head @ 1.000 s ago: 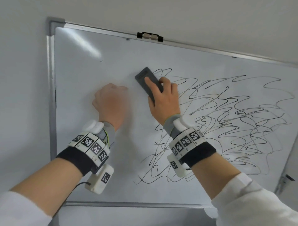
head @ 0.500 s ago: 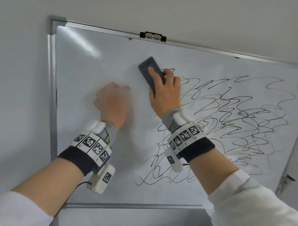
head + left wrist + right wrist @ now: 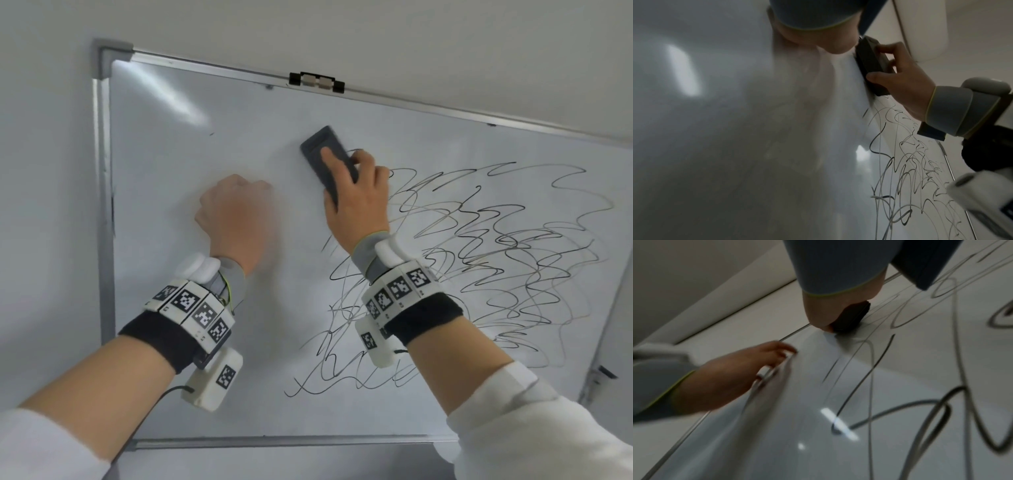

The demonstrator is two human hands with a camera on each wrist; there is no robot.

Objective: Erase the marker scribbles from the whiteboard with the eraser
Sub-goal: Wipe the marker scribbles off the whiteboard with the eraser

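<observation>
The whiteboard point(image 3: 191, 144) hangs on a wall, with black marker scribbles point(image 3: 479, 257) over its right half. My right hand point(image 3: 346, 161) grips a dark grey eraser point(image 3: 313, 145) and presses it flat on the board at the scribbles' upper left edge, thumb on its back and fingers on its right side. The eraser point(image 3: 869, 61) also shows in the left wrist view, and its end point(image 3: 853, 316) shows under my palm in the right wrist view. My left hand point(image 3: 236, 205) holds nothing. It leans on bare board left of the eraser, with its fingertips point(image 3: 791, 352) touching the surface.
A metal frame point(image 3: 102, 205) runs round the board, with a black and silver clip point(image 3: 317, 82) on its top rail. A small dark fitting point(image 3: 604, 371) sits by the lower right edge. Plain wall point(image 3: 44, 171) surrounds the board.
My right hand has slid the eraser up the board. The topmost loop of scribble beside it is mostly wiped away. The left hand has stayed in place.
</observation>
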